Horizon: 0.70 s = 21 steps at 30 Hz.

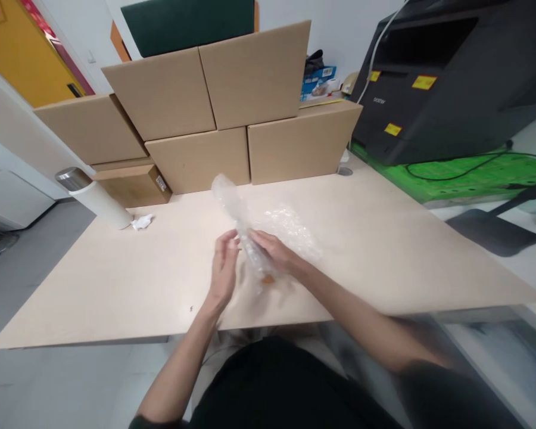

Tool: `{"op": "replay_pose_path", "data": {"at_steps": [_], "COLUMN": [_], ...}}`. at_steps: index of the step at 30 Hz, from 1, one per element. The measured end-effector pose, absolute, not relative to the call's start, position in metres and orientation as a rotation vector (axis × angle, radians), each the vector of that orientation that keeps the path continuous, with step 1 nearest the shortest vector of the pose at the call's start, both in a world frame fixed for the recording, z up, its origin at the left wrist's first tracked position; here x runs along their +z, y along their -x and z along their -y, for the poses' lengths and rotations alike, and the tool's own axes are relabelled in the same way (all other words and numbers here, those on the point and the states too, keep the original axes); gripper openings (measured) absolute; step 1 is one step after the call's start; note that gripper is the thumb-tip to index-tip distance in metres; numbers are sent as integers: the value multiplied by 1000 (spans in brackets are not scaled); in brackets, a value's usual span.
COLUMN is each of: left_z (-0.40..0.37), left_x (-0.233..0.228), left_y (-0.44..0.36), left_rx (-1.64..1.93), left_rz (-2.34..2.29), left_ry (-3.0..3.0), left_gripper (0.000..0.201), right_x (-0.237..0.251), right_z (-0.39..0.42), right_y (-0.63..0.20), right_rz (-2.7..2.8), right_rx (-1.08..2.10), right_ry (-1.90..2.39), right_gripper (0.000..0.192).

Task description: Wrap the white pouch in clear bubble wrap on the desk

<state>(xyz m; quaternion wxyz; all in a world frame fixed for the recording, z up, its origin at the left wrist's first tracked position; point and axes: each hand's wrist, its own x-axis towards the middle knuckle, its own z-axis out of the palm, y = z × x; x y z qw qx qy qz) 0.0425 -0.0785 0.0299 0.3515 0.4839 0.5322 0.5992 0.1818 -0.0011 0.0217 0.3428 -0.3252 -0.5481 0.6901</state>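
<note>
A sheet of clear bubble wrap (232, 205) lies across the middle of the pale wooden table (116, 286), one end rising toward the boxes. My right hand (274, 253) grips the bubble wrap where it is bunched around a small orange-brown object (267, 278), mostly hidden by the plastic. My left hand (224, 265) is just to the left, fingertips pinching the same bunched part of the wrap. Both hands sit above the table's near middle.
Several cardboard boxes (254, 77) are stacked along the table's back edge. A white cylindrical tumbler with a metal lid (93, 196) and a crumpled white scrap (142, 222) are at the back left. A black printer (446, 77) stands on a green surface at the right.
</note>
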Motion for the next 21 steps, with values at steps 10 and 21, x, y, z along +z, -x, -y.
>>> {"op": "replay_pose_path", "data": {"at_steps": [10,21], "left_z": [26,22], "left_x": [17,3], "left_y": [-117,-131], "left_rx": [480,403], "left_rz": [-1795,-1908], "left_ry": [-2160,-2322], "left_gripper": [52,51], "right_x": [2,18], "right_z": [-36,-75], "right_y": [-282,-258], "right_rz": [1401,1877], "right_rx": [1126,844], "right_ry": [1251,1756], "right_gripper": [32,36]}}
